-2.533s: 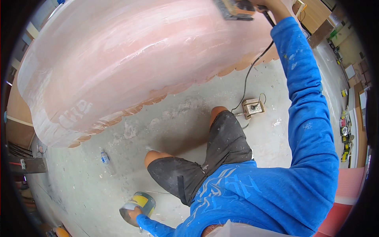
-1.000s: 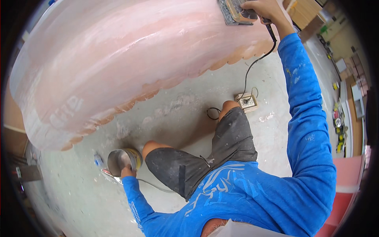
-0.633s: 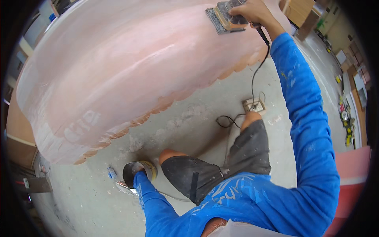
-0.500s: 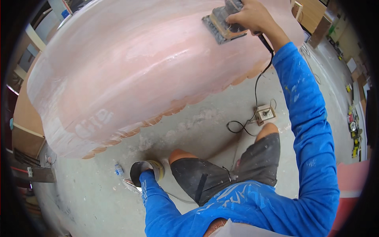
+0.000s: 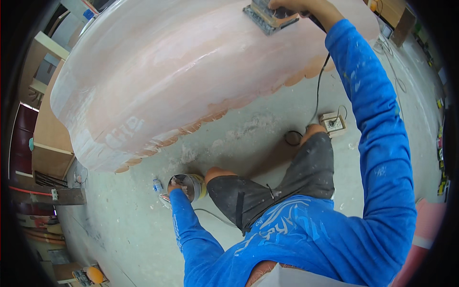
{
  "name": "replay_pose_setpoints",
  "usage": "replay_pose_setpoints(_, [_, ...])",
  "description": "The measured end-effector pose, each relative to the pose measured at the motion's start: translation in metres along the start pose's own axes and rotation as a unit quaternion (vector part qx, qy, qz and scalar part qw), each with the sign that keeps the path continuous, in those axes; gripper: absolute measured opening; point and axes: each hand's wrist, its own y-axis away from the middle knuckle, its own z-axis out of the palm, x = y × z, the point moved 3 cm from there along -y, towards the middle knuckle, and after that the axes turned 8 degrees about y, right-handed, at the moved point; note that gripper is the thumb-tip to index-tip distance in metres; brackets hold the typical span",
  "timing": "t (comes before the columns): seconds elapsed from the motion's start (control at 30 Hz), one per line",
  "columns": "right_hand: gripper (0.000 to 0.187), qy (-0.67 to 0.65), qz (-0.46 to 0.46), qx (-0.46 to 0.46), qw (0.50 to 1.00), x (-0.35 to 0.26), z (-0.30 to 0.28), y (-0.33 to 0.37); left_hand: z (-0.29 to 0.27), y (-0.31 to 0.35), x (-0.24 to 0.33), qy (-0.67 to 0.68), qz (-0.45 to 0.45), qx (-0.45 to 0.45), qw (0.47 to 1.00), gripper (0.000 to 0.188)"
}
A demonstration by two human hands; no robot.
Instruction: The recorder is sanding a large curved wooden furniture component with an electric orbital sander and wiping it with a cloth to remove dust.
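Observation:
My right hand is closed round the top of an electric sander, partly cut off by the upper edge of the view. The sander's square pad rests against a large curved pinkish-white shell with a glossy, patchy surface. Low on the left, my left hand is at the left rim of a bucket on the floor. Its fingers are mostly hidden, so whether it grips the rim or something else does not show. Whitish material shows inside the bucket.
A black cord hangs from the sander towards a socket box by my right knee. A small plastic bottle stands beside the bucket. Wooden panels border the left side. Whitish dust lies along the shell's ragged lower edge.
The view has shifted. My left hand, earlier reaching down into the bucket, is now at its left rim. The sander has slid slightly left along the shell, still held in my right hand.

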Motion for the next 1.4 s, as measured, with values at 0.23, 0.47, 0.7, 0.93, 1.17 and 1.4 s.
replay_pose_setpoints(0.23, [0.084,0.032,0.055,0.01,0.998,0.069,-0.015,-0.021,-0.112,0.068,0.129,0.121,0.271,0.222,0.929,0.047])
replay_pose_setpoints(0.47, [0.077,0.068,-0.068,0.084,0.992,0.053,-0.001,-0.02,-0.044,0.264,0.487,0.05,0.597,0.324,0.732,0.05])
replay_pose_setpoints(0.7, [0.086,-0.012,0.101,0.083,0.991,0.136,-0.048,0.002,0.189,0.474,0.576,-0.205,0.757,0.16,0.599,0.053])
replay_pose_setpoints(0.93, [0.084,0.067,0.181,0.154,0.969,0.19,-0.04,-0.004,0.126,0.402,0.544,-0.222,0.804,0.159,0.529,0.057])
replay_pose_setpoints(1.17, [0.057,0.088,-0.008,0.109,0.99,0.006,0.019,-0.016,-0.079,0.227,0.489,-0.132,0.691,0.27,0.657,0.045])
replay_pose_setpoints(1.4, [0.061,0.057,-0.138,0.002,0.989,-0.109,0.053,0.03,-0.09,0.188,0.495,-0.124,0.59,0.321,0.73,0.049])
